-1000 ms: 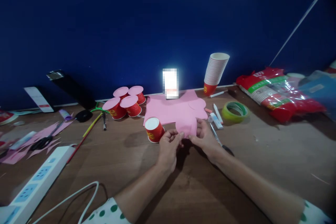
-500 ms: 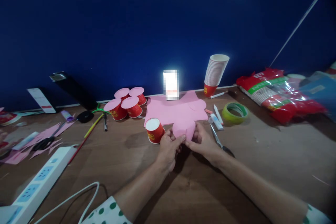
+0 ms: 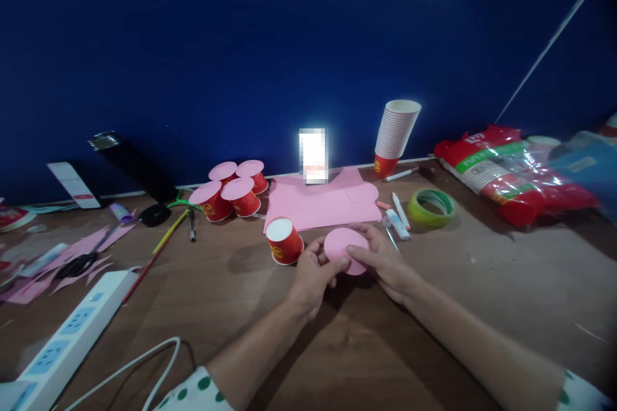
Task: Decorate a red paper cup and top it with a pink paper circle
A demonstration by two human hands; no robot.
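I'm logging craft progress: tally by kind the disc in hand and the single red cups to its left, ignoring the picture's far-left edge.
Disc-topped red paper cups: 4
Bare red paper cup: 1
Held pink paper disc: 1
Total: 6

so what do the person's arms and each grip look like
Left grip and right grip are five-fingered human hands, without gloves. The forearms are uncovered up to white sleeves with round green dots; the right sleeve shows only partly.
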